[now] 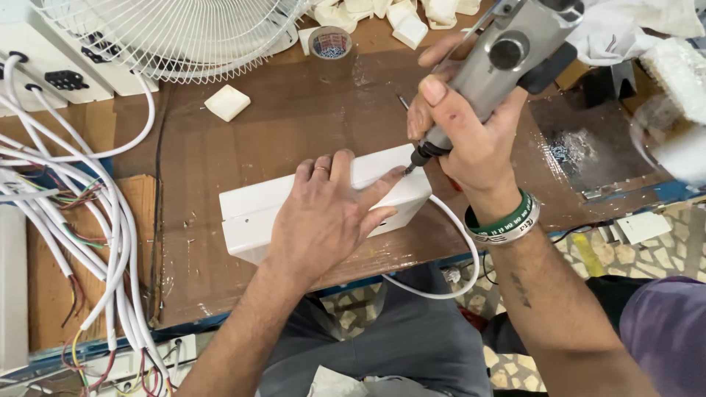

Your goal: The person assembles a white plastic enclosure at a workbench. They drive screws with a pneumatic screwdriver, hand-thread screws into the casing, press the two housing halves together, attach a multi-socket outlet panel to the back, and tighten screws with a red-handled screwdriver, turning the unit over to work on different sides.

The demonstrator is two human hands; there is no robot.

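Driver (507, 55) tip at box (257, 213) edge, seemingly.

White box (257, 213), grey driver (507, 55), prob.

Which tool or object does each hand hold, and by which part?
The right hand grips a grey electric screwdriver around its body. The left hand lies flat on the white box, pinning its top.
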